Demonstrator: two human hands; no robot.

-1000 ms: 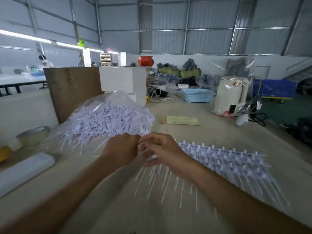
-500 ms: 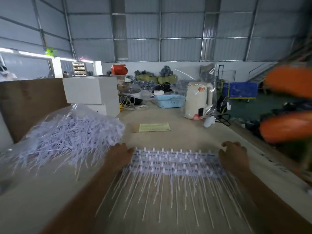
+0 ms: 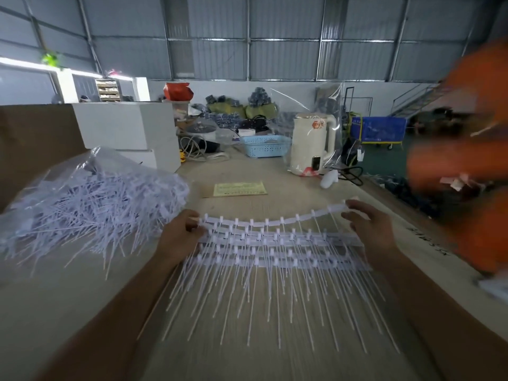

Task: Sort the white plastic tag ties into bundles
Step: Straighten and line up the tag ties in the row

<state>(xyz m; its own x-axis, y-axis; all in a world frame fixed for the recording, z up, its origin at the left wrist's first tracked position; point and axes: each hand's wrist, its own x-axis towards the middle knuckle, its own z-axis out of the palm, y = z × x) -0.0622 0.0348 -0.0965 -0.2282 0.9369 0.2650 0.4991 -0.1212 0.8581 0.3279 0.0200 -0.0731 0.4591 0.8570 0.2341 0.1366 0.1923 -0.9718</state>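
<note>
**One strip held at both ends**

A strip of tag ties (image 3: 270, 221) runs left to right across the table (image 3: 82, 312). Its thin tails point back toward the person. It sits just above the stack of strips (image 3: 277, 254), at the far edge. The left hand (image 3: 180, 236) pinches the left end. The right hand (image 3: 369, 229) pinches the right end. Both hands are about equally close, so I think they must move it together. A bag of loose ties (image 3: 90, 204) lies to the left. A yellow paper (image 3: 240, 188) lies beyond.
</note>
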